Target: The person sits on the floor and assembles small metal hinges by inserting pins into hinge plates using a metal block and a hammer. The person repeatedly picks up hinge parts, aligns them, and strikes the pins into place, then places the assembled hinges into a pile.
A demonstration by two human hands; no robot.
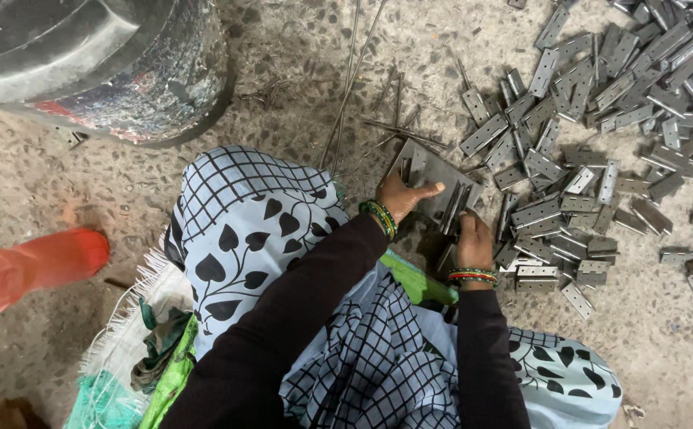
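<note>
I sit on a speckled floor with patterned cloth over my knees. My left hand rests on a flat grey metal block in front of me, thumb stretched along its edge. My right hand grips a small metal hinge piece at the block's near side, fingers closed around it. Thin steel pins lie scattered just beyond the block. Both wrists wear coloured bangles.
A large heap of grey metal hinges spreads over the floor to the right and far right. A big metal drum stands at the upper left. An orange-red sleeve or limb of another person enters from the left. Frayed sacks lie under me.
</note>
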